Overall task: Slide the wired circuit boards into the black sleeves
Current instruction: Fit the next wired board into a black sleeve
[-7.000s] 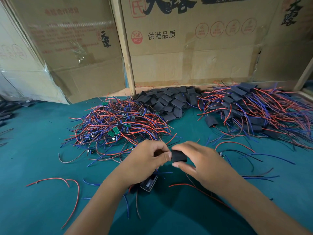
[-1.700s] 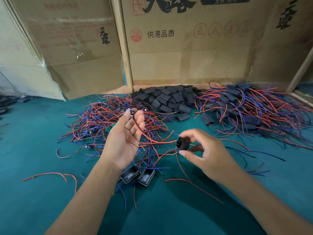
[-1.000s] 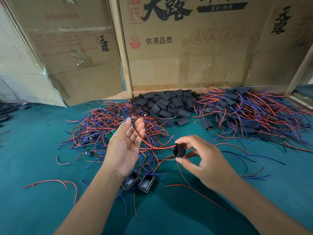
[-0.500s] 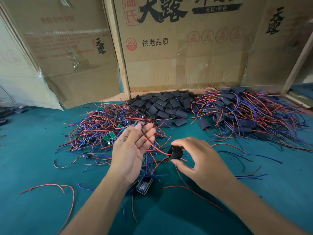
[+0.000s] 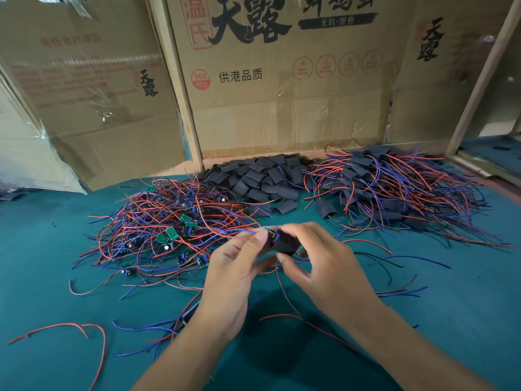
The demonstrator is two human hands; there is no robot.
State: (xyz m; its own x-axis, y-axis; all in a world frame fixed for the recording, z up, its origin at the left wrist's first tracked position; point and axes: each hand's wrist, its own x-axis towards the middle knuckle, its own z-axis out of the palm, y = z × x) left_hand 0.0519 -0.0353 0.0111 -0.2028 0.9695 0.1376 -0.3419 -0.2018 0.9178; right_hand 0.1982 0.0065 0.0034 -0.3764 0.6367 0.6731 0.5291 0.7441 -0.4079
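Note:
My right hand (image 5: 318, 266) pinches a black sleeve (image 5: 284, 244) above the middle of the green table. My left hand (image 5: 234, 266) meets it from the left and pinches a small wired circuit board (image 5: 267, 231) at the sleeve's open left end. Only the board's green edge shows; the rest is hidden by fingers and sleeve. Its red and blue wires trail down between my hands. A tangle of bare wired boards (image 5: 169, 227) lies to the left, and a heap of empty black sleeves (image 5: 262, 182) sits behind.
A pile of sleeved boards with red and blue wires (image 5: 394, 193) lies at the back right. Loose wire offcuts (image 5: 84, 331) are scattered on the green table (image 5: 42, 263). Cardboard boxes (image 5: 282, 80) wall off the back edge.
My left hand has closed in from an open-palm pose and brought the board to the sleeve's mouth. My right hand stays on the sleeve. The camera has tilted slightly.

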